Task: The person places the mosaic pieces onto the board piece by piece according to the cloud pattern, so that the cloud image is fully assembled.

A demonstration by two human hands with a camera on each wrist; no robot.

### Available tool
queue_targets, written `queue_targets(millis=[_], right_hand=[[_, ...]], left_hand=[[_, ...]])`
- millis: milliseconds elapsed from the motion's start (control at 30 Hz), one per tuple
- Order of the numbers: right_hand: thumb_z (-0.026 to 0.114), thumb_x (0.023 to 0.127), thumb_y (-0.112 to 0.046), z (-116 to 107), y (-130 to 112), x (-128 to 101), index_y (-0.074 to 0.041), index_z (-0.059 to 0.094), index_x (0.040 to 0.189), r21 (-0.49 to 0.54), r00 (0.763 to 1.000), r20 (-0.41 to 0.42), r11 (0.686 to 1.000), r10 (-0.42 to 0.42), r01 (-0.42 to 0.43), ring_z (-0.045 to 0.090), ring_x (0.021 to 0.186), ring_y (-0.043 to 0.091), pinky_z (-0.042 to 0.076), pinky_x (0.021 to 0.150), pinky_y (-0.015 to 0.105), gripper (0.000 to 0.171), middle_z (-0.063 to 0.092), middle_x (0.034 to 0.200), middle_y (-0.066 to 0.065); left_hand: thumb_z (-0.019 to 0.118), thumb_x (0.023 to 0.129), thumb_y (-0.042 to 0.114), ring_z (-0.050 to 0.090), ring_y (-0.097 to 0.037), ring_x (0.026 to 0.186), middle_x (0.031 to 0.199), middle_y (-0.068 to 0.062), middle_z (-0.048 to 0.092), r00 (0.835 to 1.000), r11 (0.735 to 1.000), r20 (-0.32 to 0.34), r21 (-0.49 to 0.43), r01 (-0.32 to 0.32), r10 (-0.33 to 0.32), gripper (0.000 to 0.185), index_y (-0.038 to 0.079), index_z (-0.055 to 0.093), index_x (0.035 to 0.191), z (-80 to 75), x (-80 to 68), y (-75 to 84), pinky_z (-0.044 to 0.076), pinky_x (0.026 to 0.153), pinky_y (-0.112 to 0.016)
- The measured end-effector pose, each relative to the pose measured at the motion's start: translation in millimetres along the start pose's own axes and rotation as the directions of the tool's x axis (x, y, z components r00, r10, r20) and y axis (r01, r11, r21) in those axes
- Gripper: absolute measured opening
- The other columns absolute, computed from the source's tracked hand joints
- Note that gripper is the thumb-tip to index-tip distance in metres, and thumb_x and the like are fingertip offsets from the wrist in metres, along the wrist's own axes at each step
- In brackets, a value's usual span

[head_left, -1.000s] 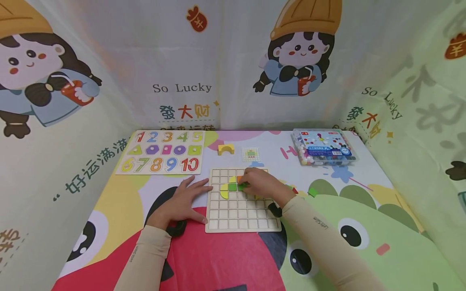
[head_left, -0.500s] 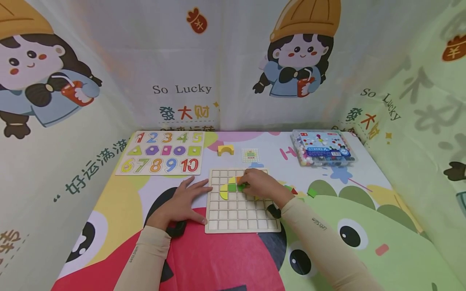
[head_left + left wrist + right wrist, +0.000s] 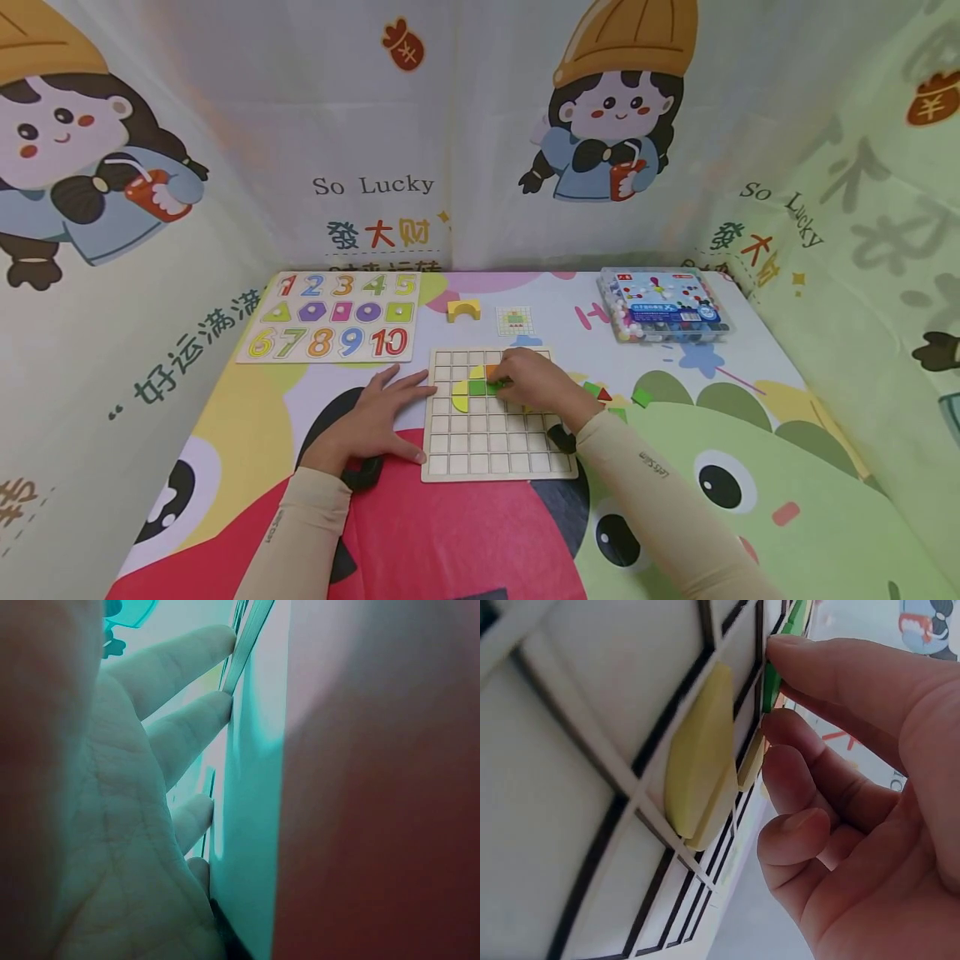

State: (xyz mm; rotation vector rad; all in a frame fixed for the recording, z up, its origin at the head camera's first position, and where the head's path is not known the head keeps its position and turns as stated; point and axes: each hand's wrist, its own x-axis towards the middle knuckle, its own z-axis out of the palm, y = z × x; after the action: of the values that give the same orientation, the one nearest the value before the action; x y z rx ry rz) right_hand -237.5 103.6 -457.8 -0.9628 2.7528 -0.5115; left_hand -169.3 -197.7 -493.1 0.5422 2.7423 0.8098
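What matters most is how the green piece sits against its neighbour. It lies right at the tips of my right hand, just above the centre of the head view. That grip is pinched on it, thumb and fingertips curled in at the edge, with the wrist off to the lower right. My fingers cover most of the piece, so I cannot tell its long axis or whether it is fully down in its cell. The green square is immediately to its left in the frame, so the two greens make a level row. The orange piece is just above, half hidden by my knuckles.

My right is clearly the nearer hand; my left hand grasps nothing. Its fingers are spread, their tips against the left edge of the gridded board, well apart from the green piece. In the right wrist view a yellow piece lies on the board, left of and below my fingertips. The small pattern card lies on the worktop above the board, upper centre of the frame.
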Motion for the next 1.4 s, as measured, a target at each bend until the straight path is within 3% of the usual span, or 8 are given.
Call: queue_targets(millis=[300,633,833,1033,1400], right_hand=[[0.082,0.094,-0.013,-1,2,-4,-0.010,0.082,0.117,0.028,1.000,-0.001,1.000,0.011,-0.011,0.064,0.096,0.014,0.057,0.088,0.032,0.024,0.077,0.109,0.003],[0.078,0.096,-0.013,-8,4,-26,-0.011,0.082,0.116,0.080,0.999,-0.044,0.997,0.012,-0.009,0.069,0.097,0.015,0.058,0.089,0.035,0.021,0.081,0.112,0.000],[0.079,0.096,-0.016,-11,13,-49,-0.012,0.081,0.118,0.158,0.993,-0.088,0.986,0.075,-0.060,0.063,0.090,0.012,0.055,0.081,0.031,0.023,0.079,0.112,0.000],[0.077,0.096,-0.016,-12,27,-78,-0.011,0.080,0.120,0.207,0.983,-0.127,0.972,0.136,-0.108,0.062,0.091,0.014,0.055,0.083,0.034,0.025,0.077,0.113,0.002],[0.083,0.091,-0.013,-10,57,-125,-0.008,0.079,0.117,0.189,0.960,-0.259,0.980,0.107,-0.059,0.059,0.080,0.013,0.052,0.073,0.029,0.027,0.071,0.093,-0.001]], left_hand=[[0.097,0.064,0.050,0.008,-0.038,0.163,0.174,0.004,0.032,1.000,1.000,-0.002,-0.004,-0.001,0.001,0.107,0.033,0.050,0.158,0.0,0.1,-0.3,0.052,0.108,-0.064],[0.096,0.064,0.051,0.007,-0.038,0.163,0.174,0.003,0.032,1.000,1.000,0.001,-0.004,-0.002,0.002,0.106,0.033,0.050,0.158,-0.1,-0.2,0.3,0.051,0.110,-0.065],[0.096,0.065,0.050,0.008,-0.038,0.163,0.174,0.003,0.032,1.000,1.000,0.003,-0.007,-0.002,0.002,0.106,0.032,0.050,0.158,-0.2,-0.2,0.0,0.052,0.109,-0.064],[0.096,0.065,0.051,0.008,-0.038,0.163,0.174,0.002,0.032,1.000,1.000,0.001,-0.005,-0.009,0.009,0.107,0.032,0.050,0.159,-0.5,1.5,-0.2,0.053,0.108,-0.063],[0.096,0.065,0.053,0.008,-0.038,0.163,0.174,0.002,0.031,1.000,1.000,0.011,-0.004,-0.001,0.001,0.107,0.032,0.049,0.159,-0.2,1.0,0.5,0.052,0.109,-0.065]])
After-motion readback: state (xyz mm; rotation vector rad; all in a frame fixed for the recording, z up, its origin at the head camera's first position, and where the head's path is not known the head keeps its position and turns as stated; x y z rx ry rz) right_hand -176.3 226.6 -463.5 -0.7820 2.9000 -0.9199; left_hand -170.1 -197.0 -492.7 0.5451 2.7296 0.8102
